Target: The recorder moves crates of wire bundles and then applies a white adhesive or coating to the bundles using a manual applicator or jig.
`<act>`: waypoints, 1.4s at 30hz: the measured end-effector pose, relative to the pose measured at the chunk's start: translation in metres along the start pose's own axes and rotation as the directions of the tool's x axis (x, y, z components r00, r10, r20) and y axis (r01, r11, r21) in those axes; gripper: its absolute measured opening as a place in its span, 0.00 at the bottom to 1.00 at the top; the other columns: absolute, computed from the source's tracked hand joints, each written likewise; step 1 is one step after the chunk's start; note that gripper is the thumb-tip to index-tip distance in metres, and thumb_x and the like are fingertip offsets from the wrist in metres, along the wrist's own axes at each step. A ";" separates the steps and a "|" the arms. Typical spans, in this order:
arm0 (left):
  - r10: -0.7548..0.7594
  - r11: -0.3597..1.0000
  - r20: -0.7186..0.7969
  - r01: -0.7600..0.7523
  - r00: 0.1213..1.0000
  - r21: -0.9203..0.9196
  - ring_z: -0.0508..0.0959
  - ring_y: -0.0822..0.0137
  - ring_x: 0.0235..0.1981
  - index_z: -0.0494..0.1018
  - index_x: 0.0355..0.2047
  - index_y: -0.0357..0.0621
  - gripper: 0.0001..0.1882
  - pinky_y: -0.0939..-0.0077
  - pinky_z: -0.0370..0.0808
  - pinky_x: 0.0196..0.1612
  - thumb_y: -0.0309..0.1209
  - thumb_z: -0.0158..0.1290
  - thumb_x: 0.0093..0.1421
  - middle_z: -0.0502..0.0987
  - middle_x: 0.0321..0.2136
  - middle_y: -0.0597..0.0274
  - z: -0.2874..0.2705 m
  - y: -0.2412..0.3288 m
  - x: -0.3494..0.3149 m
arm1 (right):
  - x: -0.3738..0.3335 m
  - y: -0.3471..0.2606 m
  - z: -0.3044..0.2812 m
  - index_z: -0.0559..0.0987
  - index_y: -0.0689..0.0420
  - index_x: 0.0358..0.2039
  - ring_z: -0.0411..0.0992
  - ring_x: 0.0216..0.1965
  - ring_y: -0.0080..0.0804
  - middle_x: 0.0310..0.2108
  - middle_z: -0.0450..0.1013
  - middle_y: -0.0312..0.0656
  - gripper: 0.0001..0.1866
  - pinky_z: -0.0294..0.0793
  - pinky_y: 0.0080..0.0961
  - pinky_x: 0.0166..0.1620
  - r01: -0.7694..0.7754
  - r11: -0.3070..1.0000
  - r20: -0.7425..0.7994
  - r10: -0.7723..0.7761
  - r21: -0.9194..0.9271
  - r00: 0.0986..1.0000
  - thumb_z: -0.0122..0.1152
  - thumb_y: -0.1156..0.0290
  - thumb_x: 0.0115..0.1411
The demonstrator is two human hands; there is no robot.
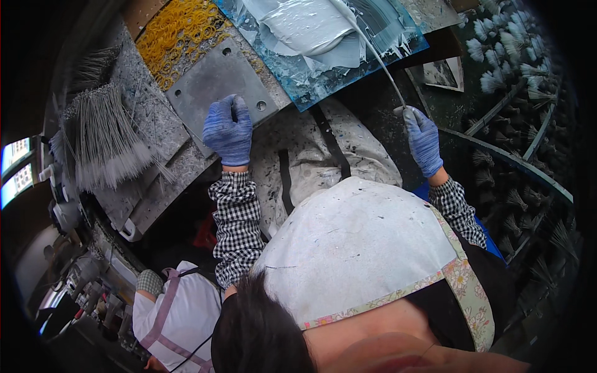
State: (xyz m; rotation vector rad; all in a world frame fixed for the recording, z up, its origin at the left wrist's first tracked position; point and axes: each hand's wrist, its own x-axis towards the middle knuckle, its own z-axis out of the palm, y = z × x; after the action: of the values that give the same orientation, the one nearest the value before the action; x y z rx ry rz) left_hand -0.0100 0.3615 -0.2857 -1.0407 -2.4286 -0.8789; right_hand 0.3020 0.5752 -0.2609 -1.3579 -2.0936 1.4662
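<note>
Black hair; left hand curled, contents unclear; right hand pinches pale rod, likely working white paste; next needs steadiness.

Left hand, blue-gloved, is curled into a loose fist, its forearm nearly upright in view. Right hand, likewise gloved, is held out to the right, fingertips pinched together. Bare wrist shows above the checked sleeves on both arms.
</note>
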 end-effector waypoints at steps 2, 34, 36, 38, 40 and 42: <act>0.001 1.000 0.002 -0.001 1.000 0.003 0.75 0.64 0.20 0.79 0.30 0.47 0.04 0.71 0.71 0.25 0.33 0.58 0.58 0.74 0.21 0.62 0.000 -0.001 0.000 | 0.002 0.002 -0.005 0.82 0.55 0.40 0.57 0.19 0.11 0.17 0.64 0.27 0.13 0.58 0.13 0.22 0.019 1.000 -0.041 -0.019 0.000 0.999 0.51 0.62 0.69; 0.003 0.999 0.012 -0.003 1.000 0.033 0.76 0.61 0.22 0.79 0.29 0.48 0.04 0.69 0.72 0.27 0.33 0.58 0.58 0.76 0.23 0.61 -0.002 0.009 0.002 | -0.001 0.001 -0.009 0.82 0.57 0.42 0.65 0.22 0.17 0.24 0.75 0.38 0.13 0.67 0.18 0.28 0.070 0.990 0.033 -0.067 -0.121 0.997 0.52 0.64 0.68; 0.000 1.000 0.009 0.000 1.000 0.017 0.76 0.61 0.22 0.79 0.29 0.48 0.04 0.69 0.72 0.27 0.33 0.58 0.58 0.76 0.23 0.61 -0.001 0.009 0.002 | 0.003 0.005 -0.014 0.82 0.55 0.41 0.62 0.20 0.15 0.20 0.70 0.34 0.13 0.63 0.17 0.25 0.071 0.990 -0.034 -0.076 -0.121 0.997 0.52 0.64 0.68; -0.006 1.000 0.006 0.006 1.000 -0.002 0.76 0.61 0.22 0.79 0.29 0.48 0.04 0.69 0.72 0.27 0.32 0.58 0.58 0.76 0.23 0.61 -0.001 0.009 0.003 | 0.005 0.011 -0.017 0.82 0.55 0.41 0.61 0.19 0.14 0.19 0.69 0.32 0.13 0.62 0.16 0.24 0.106 0.990 -0.058 -0.112 -0.089 0.992 0.52 0.63 0.68; 0.010 1.000 0.011 -0.011 1.000 0.025 0.77 0.61 0.22 0.79 0.29 0.48 0.04 0.69 0.72 0.27 0.32 0.58 0.58 0.76 0.23 0.61 -0.002 0.010 0.003 | 0.005 0.015 -0.021 0.82 0.55 0.42 0.61 0.19 0.14 0.18 0.68 0.32 0.13 0.62 0.16 0.23 0.108 0.988 -0.088 -0.118 -0.111 0.989 0.52 0.63 0.68; 0.008 1.000 0.008 -0.008 1.000 0.013 0.76 0.61 0.22 0.79 0.29 0.47 0.04 0.69 0.72 0.27 0.32 0.58 0.58 0.76 0.23 0.61 -0.004 0.011 0.002 | 0.002 0.014 -0.018 0.82 0.55 0.42 0.60 0.19 0.15 0.18 0.68 0.32 0.13 0.62 0.16 0.23 0.095 0.989 -0.075 -0.104 -0.114 0.992 0.52 0.64 0.68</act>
State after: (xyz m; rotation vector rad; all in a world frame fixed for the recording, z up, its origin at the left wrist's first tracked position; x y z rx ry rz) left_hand -0.0030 0.3663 -0.2774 -1.0507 -2.4312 -0.8569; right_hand 0.3204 0.5887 -0.2643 -1.3065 -2.1855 1.2521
